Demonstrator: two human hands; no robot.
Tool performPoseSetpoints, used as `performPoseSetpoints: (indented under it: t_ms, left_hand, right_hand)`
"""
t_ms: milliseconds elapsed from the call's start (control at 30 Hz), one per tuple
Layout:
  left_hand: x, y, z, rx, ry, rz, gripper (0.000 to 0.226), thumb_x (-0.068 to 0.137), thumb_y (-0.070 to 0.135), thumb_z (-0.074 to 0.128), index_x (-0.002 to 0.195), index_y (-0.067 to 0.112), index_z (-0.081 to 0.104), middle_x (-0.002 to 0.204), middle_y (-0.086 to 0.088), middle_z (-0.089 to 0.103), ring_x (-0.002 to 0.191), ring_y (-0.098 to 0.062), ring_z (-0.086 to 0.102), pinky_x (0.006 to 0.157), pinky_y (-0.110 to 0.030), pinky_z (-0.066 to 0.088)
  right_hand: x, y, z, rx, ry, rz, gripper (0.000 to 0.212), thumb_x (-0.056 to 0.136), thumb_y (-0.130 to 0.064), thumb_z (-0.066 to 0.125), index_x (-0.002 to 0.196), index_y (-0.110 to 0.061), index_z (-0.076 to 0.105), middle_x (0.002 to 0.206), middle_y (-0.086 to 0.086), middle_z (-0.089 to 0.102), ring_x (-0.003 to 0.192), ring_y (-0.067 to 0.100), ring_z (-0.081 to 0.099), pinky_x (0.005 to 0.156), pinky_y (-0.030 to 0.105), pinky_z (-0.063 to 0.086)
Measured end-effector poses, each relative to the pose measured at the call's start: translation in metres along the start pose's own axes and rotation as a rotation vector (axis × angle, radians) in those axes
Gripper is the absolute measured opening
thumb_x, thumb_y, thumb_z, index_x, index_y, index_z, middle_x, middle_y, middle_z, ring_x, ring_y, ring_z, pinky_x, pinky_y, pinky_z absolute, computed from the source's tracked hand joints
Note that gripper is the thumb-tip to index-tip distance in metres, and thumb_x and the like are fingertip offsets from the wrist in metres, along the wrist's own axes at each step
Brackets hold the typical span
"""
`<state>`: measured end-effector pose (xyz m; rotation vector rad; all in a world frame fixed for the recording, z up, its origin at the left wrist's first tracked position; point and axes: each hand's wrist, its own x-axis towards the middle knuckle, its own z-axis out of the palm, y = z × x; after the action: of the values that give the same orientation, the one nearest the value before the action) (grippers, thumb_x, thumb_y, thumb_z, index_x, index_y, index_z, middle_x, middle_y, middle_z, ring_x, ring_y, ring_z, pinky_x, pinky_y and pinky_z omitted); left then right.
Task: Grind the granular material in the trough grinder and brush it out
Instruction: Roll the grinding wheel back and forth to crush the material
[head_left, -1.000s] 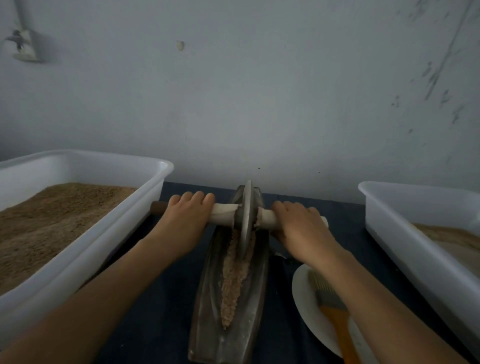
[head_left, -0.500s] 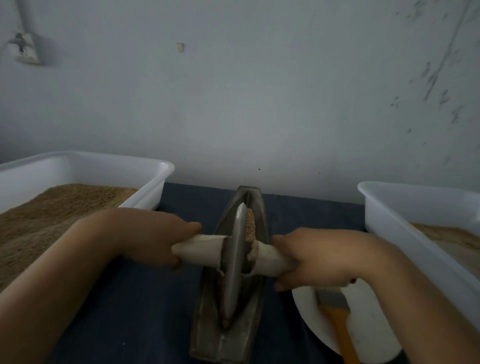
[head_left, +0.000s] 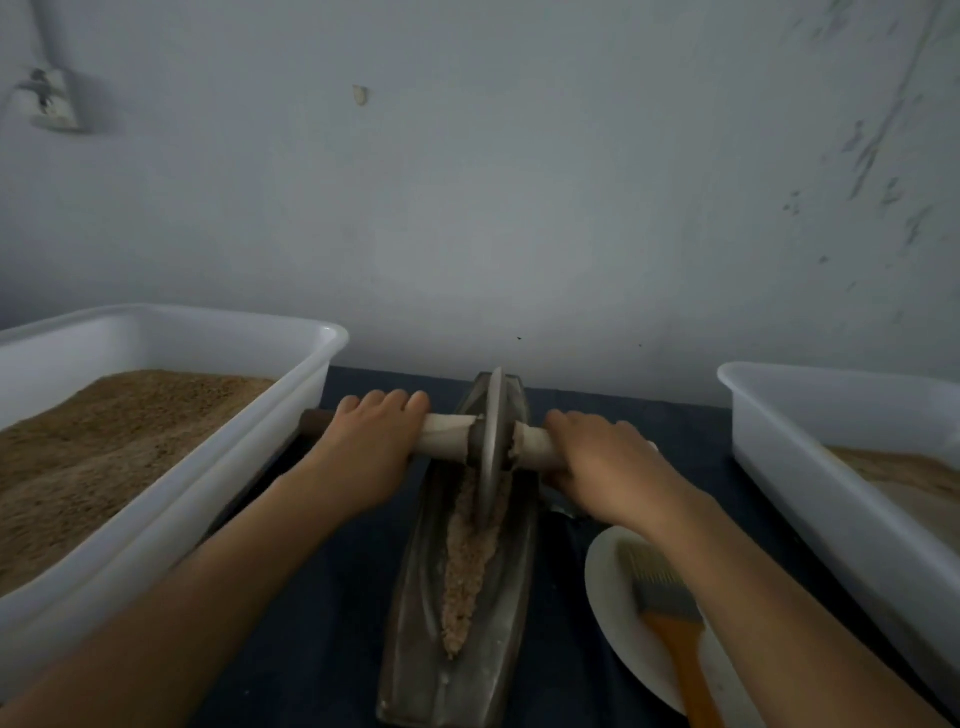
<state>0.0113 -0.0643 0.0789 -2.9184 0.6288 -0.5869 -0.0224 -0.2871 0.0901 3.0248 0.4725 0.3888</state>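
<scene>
While both hands hold the rod, the wheel sits near the far end of the trough. On the left is a big white tub (head_left: 218, 467) full of brown grain (head_left: 104, 441). Next to it, the left hand (head_left: 363, 447) is curled around the left side of the rod (head_left: 447, 434). The rod goes through the middle of the metal wheel (head_left: 491, 441), and the wheel stands up on its edge inside the long metal trough (head_left: 415, 649). The trough lies on the dark worktop (head_left: 322, 649), pointing away from the person. A strip of ground grain (head_left: 465, 571) lies along the bottom of the trough, from the wheel back toward the near end. The right hand (head_left: 608, 462) is curled around the right side of the rod. Near the right arm, a white plate (head_left: 613, 613) sits on the worktop, just beside the trough. A brush (head_left: 670, 613) with an orange handle lies on the plate. On the far right is another white tub (head_left: 810, 467) with some pale brown powder (head_left: 914, 467) in it.
</scene>
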Motion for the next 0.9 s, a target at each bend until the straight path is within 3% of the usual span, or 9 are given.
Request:
performPoseSetpoints:
  t_ms: [67,167,267,367,433,533,733,833,900]
  left_hand:
    - [0.000,0.000,0.004,-0.015,0.054,0.005,0.031,0.089,0.027,0.052,0.115,0.022,0.037,0.116,0.002,0.048,0.106,-0.018,0.048,0.088,-0.031,0.034]
    - [-0.002,-0.004,0.000,-0.049,-0.019,0.023,0.034,0.091,0.028,0.053,0.119,0.021,0.036,0.120,0.002,0.048,0.110,-0.017,0.048,0.093,-0.032,0.036]
    - [-0.005,-0.007,-0.018,-0.081,-0.249,0.078,0.036,0.091,0.029,0.055,0.120,0.021,0.036,0.121,0.001,0.049,0.110,-0.017,0.050,0.095,-0.032,0.039]
    - [-0.014,-0.010,-0.041,-0.177,-0.496,0.142,0.027,0.090,0.027,0.058,0.104,0.029,0.035,0.106,0.005,0.052,0.090,-0.007,0.050,0.080,-0.022,0.040]
    - [-0.022,-0.012,-0.055,-0.216,-0.615,0.180,0.029,0.089,0.027,0.058,0.090,0.035,0.030,0.089,0.014,0.048,0.076,-0.001,0.046,0.066,-0.015,0.035]
    - [-0.031,-0.015,-0.068,-0.242,-0.704,0.197,0.030,0.089,0.028,0.058,0.083,0.038,0.030,0.083,0.017,0.045,0.073,0.001,0.046,0.063,-0.012,0.033]
    - [-0.022,-0.012,-0.057,-0.255,-0.666,0.151,0.028,0.091,0.025,0.057,0.097,0.032,0.031,0.087,0.014,0.045,0.072,0.001,0.043,0.062,-0.012,0.032]
    - [-0.013,-0.007,-0.039,-0.193,-0.484,0.092,0.033,0.091,0.023,0.057,0.118,0.024,0.037,0.115,0.002,0.051,0.098,-0.011,0.051,0.084,-0.022,0.038]
    - [-0.006,-0.006,-0.027,-0.144,-0.367,0.058,0.037,0.091,0.024,0.056,0.122,0.021,0.036,0.122,-0.001,0.049,0.109,-0.017,0.050,0.091,-0.030,0.036]
  right_hand:
    - [0.000,0.000,0.005,-0.037,0.065,-0.007,0.028,0.089,-0.029,0.056,0.111,-0.017,0.044,0.109,0.002,0.053,0.098,0.022,0.050,0.069,0.031,0.025]
    - [-0.003,-0.003,0.001,-0.063,0.048,-0.026,0.027,0.090,-0.027,0.055,0.113,-0.016,0.044,0.110,0.003,0.053,0.098,0.022,0.051,0.069,0.031,0.025]
    - [-0.008,-0.007,-0.016,0.059,-0.166,-0.038,0.017,0.091,-0.025,0.054,0.102,-0.018,0.042,0.103,0.002,0.053,0.090,0.019,0.051,0.062,0.027,0.030]
    - [-0.018,-0.015,-0.038,0.156,-0.419,-0.071,0.023,0.089,-0.030,0.059,0.098,-0.022,0.040,0.094,-0.002,0.049,0.082,0.013,0.048,0.054,0.017,0.031]
    - [-0.026,-0.020,-0.052,0.158,-0.512,-0.108,0.028,0.088,-0.033,0.061,0.107,-0.020,0.045,0.095,-0.003,0.050,0.084,0.012,0.050,0.057,0.017,0.034]
    - [-0.036,-0.025,-0.063,0.139,-0.554,-0.141,0.032,0.088,-0.037,0.061,0.111,-0.019,0.047,0.096,-0.005,0.050,0.087,0.011,0.051,0.061,0.017,0.037]
    - [-0.028,-0.024,-0.053,0.134,-0.514,-0.088,0.028,0.090,-0.030,0.059,0.111,-0.016,0.046,0.097,0.000,0.051,0.083,0.012,0.050,0.058,0.021,0.036]
    - [-0.016,-0.018,-0.031,0.071,-0.348,-0.024,0.026,0.092,-0.022,0.055,0.114,-0.014,0.044,0.107,0.004,0.055,0.087,0.017,0.051,0.065,0.027,0.036]
    - [-0.009,-0.012,-0.017,0.033,-0.195,-0.011,0.025,0.091,-0.020,0.054,0.113,-0.014,0.043,0.110,0.005,0.055,0.093,0.020,0.053,0.068,0.029,0.031]
